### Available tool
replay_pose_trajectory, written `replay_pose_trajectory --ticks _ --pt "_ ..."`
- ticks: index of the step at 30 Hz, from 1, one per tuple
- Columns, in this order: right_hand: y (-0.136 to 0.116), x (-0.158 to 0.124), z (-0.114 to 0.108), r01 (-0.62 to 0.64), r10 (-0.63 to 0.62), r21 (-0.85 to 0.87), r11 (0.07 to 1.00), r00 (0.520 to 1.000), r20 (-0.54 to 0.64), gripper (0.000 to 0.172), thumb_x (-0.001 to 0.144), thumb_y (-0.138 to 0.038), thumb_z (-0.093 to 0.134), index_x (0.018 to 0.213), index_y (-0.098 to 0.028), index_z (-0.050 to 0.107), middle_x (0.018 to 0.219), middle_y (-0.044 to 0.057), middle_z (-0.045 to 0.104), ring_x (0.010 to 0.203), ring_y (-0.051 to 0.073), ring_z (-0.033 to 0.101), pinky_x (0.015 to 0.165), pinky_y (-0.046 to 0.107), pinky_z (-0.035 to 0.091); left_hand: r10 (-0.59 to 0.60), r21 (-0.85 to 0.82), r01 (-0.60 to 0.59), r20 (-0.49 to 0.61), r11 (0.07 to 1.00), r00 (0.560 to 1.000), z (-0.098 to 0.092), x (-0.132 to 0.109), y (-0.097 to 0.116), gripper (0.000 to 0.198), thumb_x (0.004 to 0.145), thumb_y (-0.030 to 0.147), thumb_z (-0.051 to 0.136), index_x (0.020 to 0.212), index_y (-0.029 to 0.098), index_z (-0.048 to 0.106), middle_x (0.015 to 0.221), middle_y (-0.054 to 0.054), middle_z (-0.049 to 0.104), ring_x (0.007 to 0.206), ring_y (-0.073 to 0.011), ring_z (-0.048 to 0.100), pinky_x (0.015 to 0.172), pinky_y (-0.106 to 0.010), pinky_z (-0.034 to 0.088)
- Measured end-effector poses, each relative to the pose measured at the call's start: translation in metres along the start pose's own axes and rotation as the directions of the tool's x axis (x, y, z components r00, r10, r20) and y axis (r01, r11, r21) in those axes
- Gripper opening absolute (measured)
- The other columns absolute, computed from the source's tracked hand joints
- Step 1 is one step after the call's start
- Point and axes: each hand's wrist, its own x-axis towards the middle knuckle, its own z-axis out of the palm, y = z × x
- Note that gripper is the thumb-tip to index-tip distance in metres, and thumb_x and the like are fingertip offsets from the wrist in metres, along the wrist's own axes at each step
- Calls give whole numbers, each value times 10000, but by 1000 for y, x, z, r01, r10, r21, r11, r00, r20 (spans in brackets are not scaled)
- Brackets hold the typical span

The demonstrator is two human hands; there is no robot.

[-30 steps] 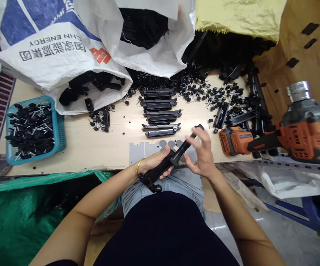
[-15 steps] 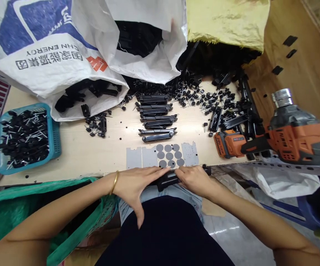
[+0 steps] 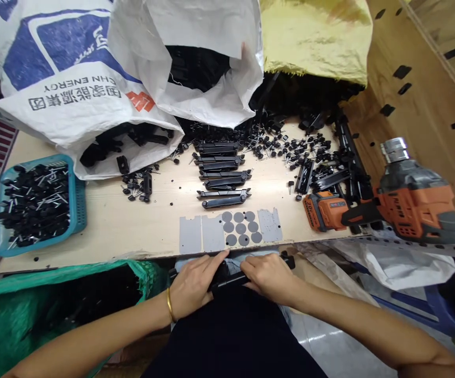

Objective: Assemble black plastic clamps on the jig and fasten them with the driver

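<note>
Over my lap, just below the table's front edge, I hold a long black plastic part (image 3: 229, 283). My right hand (image 3: 270, 277) is closed round it toward its right end, which sticks out beyond the knuckles. My left hand (image 3: 193, 283), with a gold bangle at the wrist, grips it from the left, fingers over the top. Between the hands the middle of the part shows; the rest lies under my fingers. Ahead on the table, several similar black folding-arm parts (image 3: 226, 201) lie stacked in a column.
A blue basket (image 3: 78, 205) of black-headed screws stands left. White sacks (image 3: 215, 102) and a yellow sack (image 3: 314, 37) with black parts line the back. An orange cordless power tool (image 3: 416, 205) lies right. Grey sheet pieces (image 3: 212, 233) sit near the edge; a green sack (image 3: 133, 265) hangs below.
My left hand has gone from spread, thumb apart, to closed on the black part. Both hands and the part have shifted lower, nearer my body, and the part is tilted.
</note>
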Motion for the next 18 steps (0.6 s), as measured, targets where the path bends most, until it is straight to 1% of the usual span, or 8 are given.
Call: replay_pose_trajectory --ticks 3,6,8,10,12,14,16,18 --pt "-1 2 7 -48 41 91 995 996 78 278 866 -427 591 950 -163 598 863 67 697 704 195 656 519 271 286 -1 12 1 -1 1000 1000 6 -3 -6 659 734 139 568 1348 137 329 987 -111 670 849 -262 647 727 -390 568" --pt "0 -1 2 -42 17 160 986 988 153 317 858 -451 593 958 -151 603 792 79 702 656 200 648 522 258 295 126 -16 -125 31 992 992 -3 -1 -18 561 756 137 530 1298 137 388 996 -123 675 878 -257 662 743 -381 568" --pt "0 -6 -4 -43 2 235 971 985 173 321 848 -462 593 913 -148 608 690 60 670 577 176 603 501 247 278 238 -108 -232 45 967 970 -13 2 -24 567 794 183 525 1337 158 364 1059 -127 674 945 -242 668 814 -371 559" --pt "-2 -12 -8 -54 -15 411 910 987 162 370 815 -529 598 800 -160 596 570 3 578 482 123 506 463 228 252 324 -288 -307 13 907 946 -21 3 -23 585 807 290 569 1344 185 361 1114 -120 671 982 -222 674 852 -336 551" --pt "-7 -16 -8 -41 -47 661 749 992 114 443 766 -597 612 675 -169 545 489 -52 439 428 74 389 428 205 231 310 -499 -300 -65 813 949 -24 4 -13 549 766 355 616 1255 198 423 1119 -114 678 963 -216 688 822 -300 558" --pt "-14 -18 -3 -1 -50 857 515 998 31 485 729 -612 639 598 -171 486 475 -77 329 428 50 305 410 187 218 172 -666 -205 -116 717 978 -23 5 0 443 731 361 629 1114 199 477 1117 -116 682 954 -232 694 795 -300 562" --pt "-24 -16 4 23 -9 958 287 1000 -21 500 736 -596 644 564 -175 436 479 -82 299 431 42 266 396 181 199 14 -766 -121 -145 631 989 -19 7 13 380 737 397 622 1031 189 502 1113 -127 682 990 -266 681 842 -356 549" --pt "-32 -12 10 0 34 997 82 999 -3 515 757 -617 612 567 -188 402 453 -85 307 399 43 259 374 187 191 -110 -844 -98 -182 527 977 -15 10 24 421 780 498 584 1050 186 503 1112 -135 679 995 -281 674 855 -401 540"
